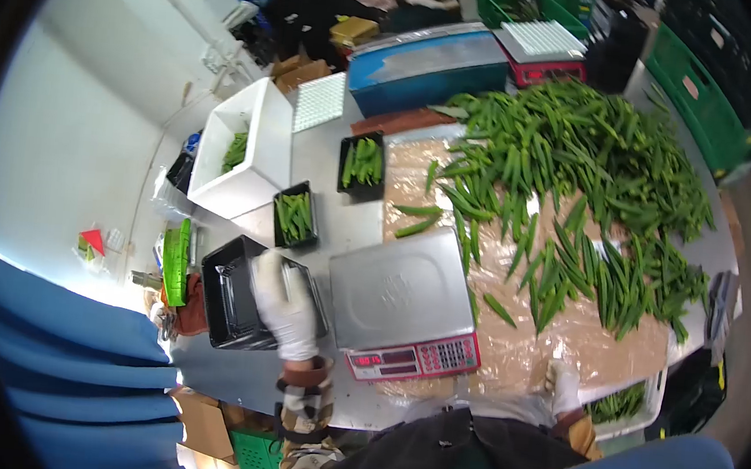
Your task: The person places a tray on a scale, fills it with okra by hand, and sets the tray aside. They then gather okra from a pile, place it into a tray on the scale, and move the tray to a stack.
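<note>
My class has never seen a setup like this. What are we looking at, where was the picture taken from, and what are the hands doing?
There is no robot here. One camera on a person's head looks forward and down, giving this single picture. The curved dark edges frame its round view.

The left hand, in a white glove, is blurred over larger black trays; whether it grips one is unclear. The gloved right hand is at the near edge of the table; nothing can be made out in it.

Between the hands is a scale. Beyond it, green pods lie heaped on a shiny brown sheet. Two small black trays and a white box also hold pods.
</note>
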A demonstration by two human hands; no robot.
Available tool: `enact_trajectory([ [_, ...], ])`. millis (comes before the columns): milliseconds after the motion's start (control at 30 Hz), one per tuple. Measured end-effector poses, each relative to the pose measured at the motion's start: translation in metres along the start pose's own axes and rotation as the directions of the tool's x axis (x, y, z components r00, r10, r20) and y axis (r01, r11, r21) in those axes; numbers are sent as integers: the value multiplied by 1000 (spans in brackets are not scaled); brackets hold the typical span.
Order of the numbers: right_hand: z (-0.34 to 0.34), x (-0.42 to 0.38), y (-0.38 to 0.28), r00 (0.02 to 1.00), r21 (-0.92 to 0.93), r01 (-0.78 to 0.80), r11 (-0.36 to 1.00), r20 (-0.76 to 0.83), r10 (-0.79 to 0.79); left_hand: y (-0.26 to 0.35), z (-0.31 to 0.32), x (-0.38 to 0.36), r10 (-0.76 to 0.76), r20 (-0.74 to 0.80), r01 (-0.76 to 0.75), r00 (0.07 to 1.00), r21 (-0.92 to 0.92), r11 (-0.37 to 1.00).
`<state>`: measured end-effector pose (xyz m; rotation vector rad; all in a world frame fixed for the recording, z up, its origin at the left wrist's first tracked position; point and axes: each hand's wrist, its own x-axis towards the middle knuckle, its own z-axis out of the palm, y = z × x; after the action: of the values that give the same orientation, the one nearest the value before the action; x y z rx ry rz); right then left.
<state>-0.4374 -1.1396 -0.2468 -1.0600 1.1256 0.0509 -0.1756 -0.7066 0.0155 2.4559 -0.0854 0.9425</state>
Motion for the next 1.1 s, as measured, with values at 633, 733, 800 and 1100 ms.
enact_trajectory([
  [633,-4,-20,-3,994,-79,105,991,34,-103,-125,-79,4,-363,-215,286,907,-317,904],
  [733,-5,-19,-6,994,-106,94,990,63,-88,-20,-87,-7,-42,-362,60,931,39,997],
  [800,-7,-25,-17,993,-97,43,994,109,-33,21,-60,-39,52,-172,-73,984,-118,990],
  [1100,-74,29,-81,835,-157,546,823,21,-550,31,6,-154,206,608,-192,767,-89,977],
])
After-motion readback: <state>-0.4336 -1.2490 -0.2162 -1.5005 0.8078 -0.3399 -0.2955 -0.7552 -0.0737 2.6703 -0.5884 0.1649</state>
